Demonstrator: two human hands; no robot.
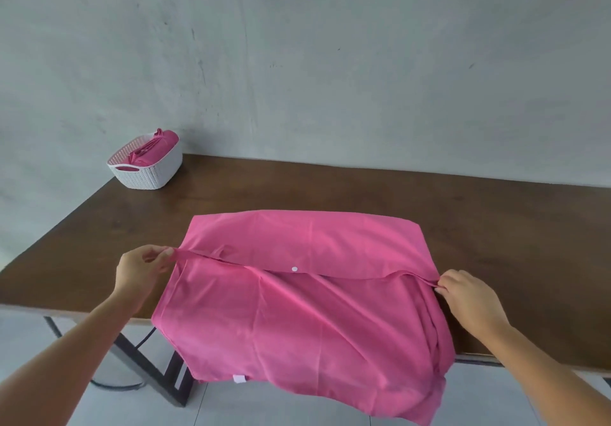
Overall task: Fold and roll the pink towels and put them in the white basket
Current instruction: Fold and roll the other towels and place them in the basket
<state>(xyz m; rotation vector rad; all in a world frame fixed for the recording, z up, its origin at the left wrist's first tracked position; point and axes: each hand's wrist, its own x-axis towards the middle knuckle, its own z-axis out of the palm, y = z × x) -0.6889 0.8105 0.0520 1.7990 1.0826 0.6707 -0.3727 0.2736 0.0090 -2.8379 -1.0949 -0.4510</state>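
We're looking down at a pink towel (307, 313) spread across the near part of a dark wooden table (496, 227), and both hands are on it. The left hand (142, 268) pinches the towel's left corner between thumb and fingertips, fingers curled in tight around the cloth. Over on the other side, the right hand (469, 296) grips the opposite corner the same way, knuckles up, fingers closed on the fabric edge. Between the two hands we see a raised edge running straight across the towel, pulled taut from corner to corner. Beyond that edge the far part of the towel lies flat on the tabletop; on our side the cloth drapes over the table's front edge and hangs down toward the pale tiled floor (297, 409). There's a small white snap button (294, 269) right on the stretched edge near the middle, and a little white tag (238, 378) at the hanging lower hem. At the far left corner of the table, up against the grey wall (330, 62), sits the white basket (148, 169), well apart from the hands, with pink towels (155, 148) already tucked inside it. Under the table we catch a dark metal leg frame (148, 369).
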